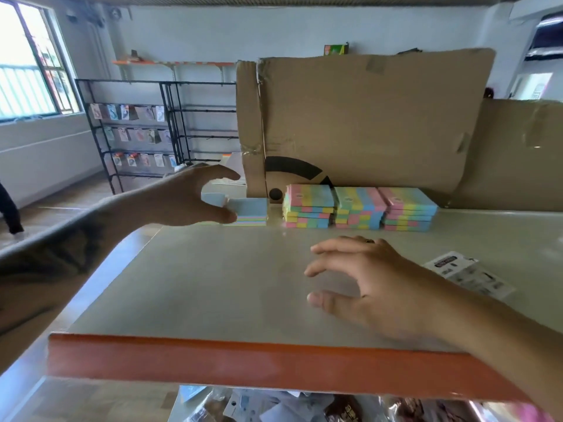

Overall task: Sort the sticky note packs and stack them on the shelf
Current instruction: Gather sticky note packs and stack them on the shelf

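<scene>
1. Plainly, the left hand (195,196) curls loosely beside the blue-topped pack (248,210) at eleven o'clock on the shelf (213,284), apparently squaring it against three finished stacks (359,208); firm grasp: cannot tell.
2. The right hand (365,278) hovers relaxed at five o'clock, holding nothing.

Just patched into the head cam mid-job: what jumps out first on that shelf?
Three stacks of pastel sticky note packs stand side by side at the back of the shelf, against a big cardboard sheet. The left hand reaches a blue-topped pack left of them; the right hand hovers open over bare shelf.
</scene>
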The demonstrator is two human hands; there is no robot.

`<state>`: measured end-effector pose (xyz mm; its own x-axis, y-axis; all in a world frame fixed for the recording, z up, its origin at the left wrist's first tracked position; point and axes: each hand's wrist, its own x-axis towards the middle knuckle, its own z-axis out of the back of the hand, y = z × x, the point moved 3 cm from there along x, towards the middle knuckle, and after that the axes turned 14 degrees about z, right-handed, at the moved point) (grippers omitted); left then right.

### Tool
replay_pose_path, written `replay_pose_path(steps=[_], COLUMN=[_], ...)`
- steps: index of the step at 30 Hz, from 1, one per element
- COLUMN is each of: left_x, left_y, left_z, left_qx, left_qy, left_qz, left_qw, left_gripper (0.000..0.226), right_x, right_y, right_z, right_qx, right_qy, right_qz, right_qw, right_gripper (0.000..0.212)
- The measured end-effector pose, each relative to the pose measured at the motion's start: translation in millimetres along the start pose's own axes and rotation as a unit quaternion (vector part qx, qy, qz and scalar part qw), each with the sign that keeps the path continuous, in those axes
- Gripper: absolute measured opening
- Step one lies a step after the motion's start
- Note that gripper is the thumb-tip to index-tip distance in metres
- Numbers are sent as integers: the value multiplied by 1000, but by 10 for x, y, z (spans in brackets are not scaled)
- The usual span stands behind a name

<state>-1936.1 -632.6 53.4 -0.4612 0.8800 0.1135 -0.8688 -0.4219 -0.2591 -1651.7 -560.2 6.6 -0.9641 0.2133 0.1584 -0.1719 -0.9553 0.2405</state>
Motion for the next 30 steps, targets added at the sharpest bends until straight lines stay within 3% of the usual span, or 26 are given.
replay_pose_path(steps=[2,6,12,15,18,21,25,27,30], left_x=[-58,-244,-278,-285,-316,-311,-274,-277,-299], left_y=[-276,-1006,-1803,-2063,-2163,-2163,-2154,-2157,-2157], left_z=[-99,-499,-922,-1025,-1121,-1214,-1200,-1178,-1193], left_qx=[26,33,-25,-64,-113,-178,-270,-304,-329], left_qy=[6,62,110,95,96,73,65,87,126], left_qz=[-21,-117,-190,-216,-219,-244,-261,-251,-244], left_qw=[999,991,975,970,964,951,924,915,904], left_gripper=[86,65,54,52,50,35,14,8,17], right_x=[-175,-556,-1066,-1192,-1248,-1257,-1238,-1211,-1161], right_y=[-144,-402,-698,-741,-749,-731,-739,-768,-806], right_z=[89,276,370,356,358,386,473,486,430], right_qx=[-5,-34,-92,-54,-19,65,176,255,318], right_qy=[-52,-113,-97,-123,-187,-235,-264,-295,-334], right_qz=[-4,-50,-210,-233,-219,-201,-183,-185,-198], right_qw=[999,992,968,963,958,949,931,902,865], right_gripper=[45,42,62,56,37,18,34,38,40])
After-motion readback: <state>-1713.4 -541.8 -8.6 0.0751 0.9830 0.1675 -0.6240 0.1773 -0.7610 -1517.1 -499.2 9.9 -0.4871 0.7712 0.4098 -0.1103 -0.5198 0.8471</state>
